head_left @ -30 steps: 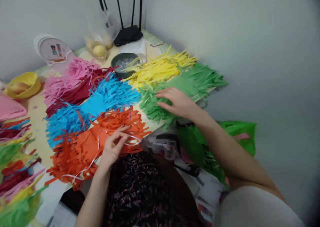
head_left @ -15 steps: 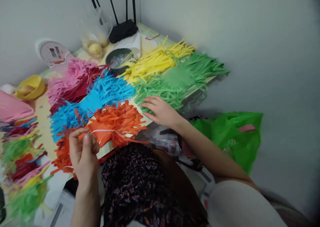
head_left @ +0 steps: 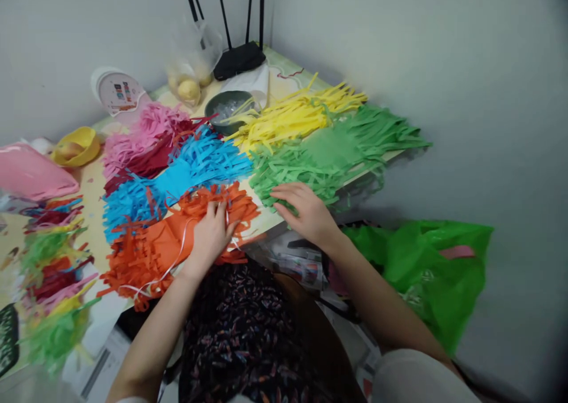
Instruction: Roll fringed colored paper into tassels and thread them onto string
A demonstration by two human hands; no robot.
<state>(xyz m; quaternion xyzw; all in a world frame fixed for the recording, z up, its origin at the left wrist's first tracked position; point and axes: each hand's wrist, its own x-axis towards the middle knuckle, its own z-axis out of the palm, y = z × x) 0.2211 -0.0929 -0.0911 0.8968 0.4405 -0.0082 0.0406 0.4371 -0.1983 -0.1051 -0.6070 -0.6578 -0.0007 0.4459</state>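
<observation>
My left hand (head_left: 212, 234) rests on the right half of an orange fringed paper sheet (head_left: 166, 235), fingers stretched out and lying over its strips. A thin pale ribbon (head_left: 181, 252) loops across that paper to the left of the hand; a short bit of it also shows by the fingers. At the table's near edge, my right hand (head_left: 306, 213) is open, fingertips close to the strips of the green fringed paper (head_left: 332, 145); whether they touch is hard to tell. Blue fringed paper (head_left: 175, 178) lies just behind the orange one.
Yellow (head_left: 288, 116), pink (head_left: 144, 131) and dark red fringed paper (head_left: 148, 159) lie farther back. Behind stand a dark bowl (head_left: 228, 110), a black router (head_left: 239, 60) and a yellow bowl (head_left: 76, 147). Multicoloured fringe (head_left: 55, 273) lies left; a green bag (head_left: 426, 273) is below right.
My left hand has moved right from the orange paper's left part and its closed fingers have opened onto the strips. The ribbon it held now lies on the paper. My right hand stays near the green fringe.
</observation>
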